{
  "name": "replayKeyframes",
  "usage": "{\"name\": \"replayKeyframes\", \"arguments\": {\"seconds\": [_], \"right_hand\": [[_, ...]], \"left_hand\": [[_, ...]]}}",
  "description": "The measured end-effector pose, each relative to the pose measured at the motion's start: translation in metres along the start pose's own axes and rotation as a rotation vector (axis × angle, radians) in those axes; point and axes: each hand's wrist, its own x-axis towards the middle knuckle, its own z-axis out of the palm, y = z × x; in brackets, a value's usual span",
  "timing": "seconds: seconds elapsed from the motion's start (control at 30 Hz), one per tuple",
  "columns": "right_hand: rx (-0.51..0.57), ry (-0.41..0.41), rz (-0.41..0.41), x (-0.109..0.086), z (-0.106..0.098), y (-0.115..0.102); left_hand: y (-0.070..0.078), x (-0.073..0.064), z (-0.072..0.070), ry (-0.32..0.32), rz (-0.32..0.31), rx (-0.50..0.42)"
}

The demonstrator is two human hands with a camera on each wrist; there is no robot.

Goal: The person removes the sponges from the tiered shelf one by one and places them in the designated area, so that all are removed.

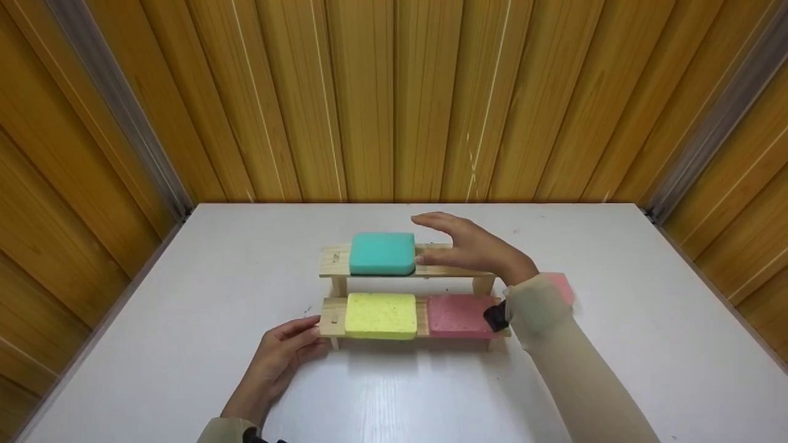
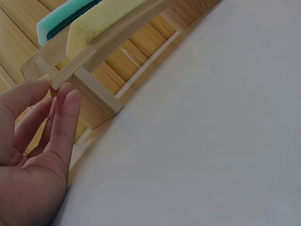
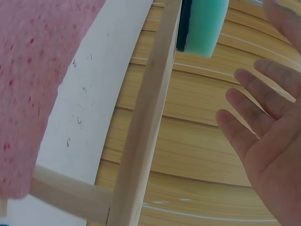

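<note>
A small two-tier wooden rack (image 1: 335,304) stands on the white table. My left hand (image 1: 283,357) pinches the left end of its lower board, thumb and fingertips at the plank's edge (image 2: 70,70). On the upper board sits a teal sponge (image 1: 381,253) with a dark scouring layer beneath. The lower board carries a yellow sponge (image 1: 381,315) and, to its right, a speckled dark pink sponge (image 1: 458,315), partly covered by my right wrist. Above the upper board's right part, beside the teal sponge, my right hand (image 1: 474,246) is held with fingers spread and nothing in it.
A lighter pink piece (image 1: 560,288) lies on the table right of the rack, mostly behind my right sleeve (image 1: 542,307). Yellow wood-look panels (image 1: 425,104) wall in the white table (image 1: 615,369) at the back and sides.
</note>
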Motion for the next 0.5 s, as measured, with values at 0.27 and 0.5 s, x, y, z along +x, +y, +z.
{"name": "replayKeyframes", "arguments": {"seconds": [0.27, 0.5], "right_hand": [[0.0, -0.046, 0.011, 0.011, 0.01, -0.009], [0.039, -0.069, 0.085, 0.02, 0.019, -0.014]], "left_hand": [[-0.001, 0.003, 0.002, 0.028, -0.008, 0.018], [-0.002, 0.004, 0.003, 0.017, 0.024, 0.034]]}}
